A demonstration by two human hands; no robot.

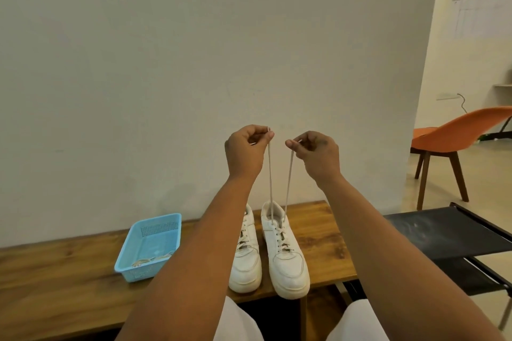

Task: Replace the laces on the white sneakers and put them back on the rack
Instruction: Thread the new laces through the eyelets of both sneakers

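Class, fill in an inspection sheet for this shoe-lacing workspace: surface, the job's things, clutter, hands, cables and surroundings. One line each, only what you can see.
Surface: wooden bench against a plain wall.
Job's things: right white sneaker, its lace threaded through the eyelets with both ends pulled up taut; left white sneaker beside it, already laced.
Clutter: blue plastic basket left of the sneakers, with something pale in it, too unclear to name.
Hands: left hand pinches one lace end; right hand pinches the other.
Cables: a dark cord hanging from a wall socket, far right.
Surroundings: orange chair; black fabric rack at the bench's right end.
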